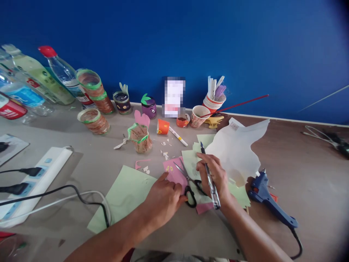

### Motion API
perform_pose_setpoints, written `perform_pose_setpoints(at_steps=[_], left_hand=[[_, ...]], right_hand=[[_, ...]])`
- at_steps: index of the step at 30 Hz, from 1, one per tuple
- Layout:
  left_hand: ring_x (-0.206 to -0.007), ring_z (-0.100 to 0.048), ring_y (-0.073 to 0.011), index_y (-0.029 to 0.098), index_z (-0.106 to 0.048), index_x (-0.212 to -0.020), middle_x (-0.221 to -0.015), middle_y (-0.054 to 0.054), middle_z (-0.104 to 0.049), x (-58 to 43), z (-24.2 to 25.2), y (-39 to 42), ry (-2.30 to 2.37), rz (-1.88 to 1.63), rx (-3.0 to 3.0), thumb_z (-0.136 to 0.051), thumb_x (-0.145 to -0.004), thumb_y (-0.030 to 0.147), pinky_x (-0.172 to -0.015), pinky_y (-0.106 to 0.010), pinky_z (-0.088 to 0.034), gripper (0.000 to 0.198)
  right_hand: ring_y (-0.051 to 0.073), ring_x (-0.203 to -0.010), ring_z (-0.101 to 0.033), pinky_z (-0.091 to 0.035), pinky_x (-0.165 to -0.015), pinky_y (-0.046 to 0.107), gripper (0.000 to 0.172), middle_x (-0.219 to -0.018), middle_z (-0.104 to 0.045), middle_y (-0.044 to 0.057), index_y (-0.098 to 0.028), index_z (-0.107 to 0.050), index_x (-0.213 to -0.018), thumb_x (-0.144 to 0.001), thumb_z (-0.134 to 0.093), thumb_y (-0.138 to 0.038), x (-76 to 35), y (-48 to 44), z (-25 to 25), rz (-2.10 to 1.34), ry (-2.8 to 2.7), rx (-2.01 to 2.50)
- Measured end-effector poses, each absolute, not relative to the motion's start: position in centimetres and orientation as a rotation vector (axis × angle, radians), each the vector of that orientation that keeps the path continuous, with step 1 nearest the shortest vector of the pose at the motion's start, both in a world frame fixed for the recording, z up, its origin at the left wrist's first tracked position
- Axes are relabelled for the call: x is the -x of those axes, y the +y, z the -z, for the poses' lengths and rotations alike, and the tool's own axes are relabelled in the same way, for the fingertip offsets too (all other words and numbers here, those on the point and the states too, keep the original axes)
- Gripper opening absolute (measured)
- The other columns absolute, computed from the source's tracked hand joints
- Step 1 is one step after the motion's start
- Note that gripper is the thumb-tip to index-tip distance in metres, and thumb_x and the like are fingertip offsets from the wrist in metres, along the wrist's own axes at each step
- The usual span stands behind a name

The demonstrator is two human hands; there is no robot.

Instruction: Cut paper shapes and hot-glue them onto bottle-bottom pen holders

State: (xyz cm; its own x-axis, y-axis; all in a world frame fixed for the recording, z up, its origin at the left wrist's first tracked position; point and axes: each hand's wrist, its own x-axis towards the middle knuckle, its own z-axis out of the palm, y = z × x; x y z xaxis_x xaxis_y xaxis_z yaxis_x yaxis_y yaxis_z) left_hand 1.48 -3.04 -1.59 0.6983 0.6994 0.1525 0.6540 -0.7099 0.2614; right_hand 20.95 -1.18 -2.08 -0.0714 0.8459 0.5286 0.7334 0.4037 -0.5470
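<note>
My left hand (163,198) is curled with its fingers pressed on a pink paper piece (174,174) lying on the table. My right hand (214,178) is closed around a dark pen (209,178) that points up and away from me. Black-handled scissors (189,183) lie between the two hands on the pink paper, blades toward the wall. Light green paper sheets (128,193) spread under and around both hands. A white translucent sheet (237,149) lies just beyond my right hand.
A blue glue gun (265,196) lies to the right with its cord. A white power strip (35,182) with plugs and cables sits left. Decorated cups and jars (95,91), plastic bottles (62,74), a white marker (178,137) and paper scraps stand toward the blue wall.
</note>
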Motion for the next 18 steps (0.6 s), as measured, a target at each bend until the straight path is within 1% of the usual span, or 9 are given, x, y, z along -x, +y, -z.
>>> perform_pose_setpoints(at_steps=[2,4,8,9,10,12,15,17,18], left_hand=[[-0.053,-0.061,-0.016,0.019,-0.056,-0.07,-0.055,0.001,-0.061,-1.5,1.6,-3.1,1.095,-0.384,-2.723,-0.057,-0.088,0.034,-0.094,-0.04,-0.048,0.023],[-0.052,-0.059,-0.0156,0.019,-0.055,-0.07,-0.054,0.002,-0.059,-1.4,1.5,-3.1,1.087,-0.42,-2.726,-0.056,-0.089,0.033,-0.093,-0.04,-0.049,0.023],[-0.051,-0.056,-0.0147,0.021,-0.052,-0.068,-0.053,0.003,-0.055,-1.2,1.0,-2.6,1.076,-0.654,-2.688,-0.052,-0.09,0.027,-0.087,-0.038,-0.051,0.023],[-0.055,-0.056,-0.0153,0.021,-0.052,-0.067,-0.054,0.002,-0.055,-1.0,0.8,-2.4,1.089,-0.725,-2.668,-0.051,-0.09,0.025,-0.083,-0.037,-0.052,0.023],[-0.062,-0.059,-0.0165,0.021,-0.053,-0.069,-0.06,0.0,-0.058,-0.8,0.7,-2.0,1.118,-0.763,-2.644,-0.05,-0.09,0.021,-0.078,-0.035,-0.052,0.021],[-0.072,-0.06,-0.0191,0.019,-0.057,-0.078,-0.071,-0.004,-0.061,-0.4,0.6,-1.3,1.235,-0.871,-2.567,-0.05,-0.088,0.013,-0.071,-0.033,-0.052,0.014],[-0.083,-0.059,-0.0199,0.019,-0.061,-0.087,-0.088,-0.006,-0.06,0.4,1.1,-0.1,1.356,-0.81,-2.427,-0.056,-0.084,0.012,-0.075,-0.034,-0.052,0.01],[-0.091,-0.058,-0.0217,0.02,-0.062,-0.094,-0.096,-0.007,-0.059,0.9,1.7,0.5,1.403,-0.769,-2.404,-0.057,-0.083,0.012,-0.081,-0.037,-0.051,0.014],[-0.093,-0.057,-0.0225,0.02,-0.062,-0.096,-0.097,-0.007,-0.059,1.1,1.9,0.7,1.413,-0.757,-2.397,-0.057,-0.083,0.012,-0.084,-0.039,-0.051,0.016]], right_hand=[[0.016,-0.067,-0.063,-0.041,-0.095,0.043,0.033,-0.073,-0.066,-0.001,-0.022,-0.053,-0.12,-0.09,-0.045,-0.01,-21.4,-1.1,1.8,-0.098,-1.935,1.381],[0.018,-0.072,-0.064,-0.038,-0.097,0.045,0.036,-0.077,-0.068,0.002,-0.019,-0.053,-0.121,-0.088,-0.043,-0.008,-21.9,-1.0,1.6,-0.091,-2.038,1.445],[0.021,-0.083,-0.063,-0.034,-0.098,0.045,0.043,-0.085,-0.069,0.006,-0.015,-0.055,-0.122,-0.083,-0.039,-0.003,-22.7,-0.9,1.3,-0.098,-2.13,1.593],[0.021,-0.084,-0.063,-0.033,-0.099,0.045,0.044,-0.086,-0.069,0.007,-0.015,-0.055,-0.121,-0.082,-0.039,-0.002,-22.8,-0.9,1.3,-0.086,-2.138,1.63],[0.022,-0.085,-0.062,-0.032,-0.1,0.044,0.044,-0.087,-0.069,0.007,-0.015,-0.056,-0.121,-0.082,-0.04,-0.002,-23.0,-0.8,1.3,-0.071,-2.15,1.665],[0.023,-0.088,-0.06,-0.031,-0.099,0.043,0.044,-0.088,-0.068,0.008,-0.015,-0.058,-0.12,-0.082,-0.041,-0.002,-23.2,-0.8,1.2,-0.049,-2.196,1.734],[0.025,-0.088,-0.057,-0.033,-0.093,0.04,0.045,-0.087,-0.066,0.009,-0.016,-0.062,-0.115,-0.078,-0.043,0.0,-23.5,-0.7,1.1,-0.046,-2.286,1.827],[0.025,-0.087,-0.055,-0.035,-0.088,0.038,0.043,-0.085,-0.063,0.009,-0.018,-0.065,-0.108,-0.076,-0.043,0.002,-23.7,-0.7,1.0,-0.057,-2.329,1.868],[0.025,-0.086,-0.054,-0.034,-0.087,0.037,0.042,-0.084,-0.062,0.009,-0.018,-0.066,-0.105,-0.076,-0.043,0.002,-23.9,-0.8,1.1,-0.068,-2.346,1.875]])
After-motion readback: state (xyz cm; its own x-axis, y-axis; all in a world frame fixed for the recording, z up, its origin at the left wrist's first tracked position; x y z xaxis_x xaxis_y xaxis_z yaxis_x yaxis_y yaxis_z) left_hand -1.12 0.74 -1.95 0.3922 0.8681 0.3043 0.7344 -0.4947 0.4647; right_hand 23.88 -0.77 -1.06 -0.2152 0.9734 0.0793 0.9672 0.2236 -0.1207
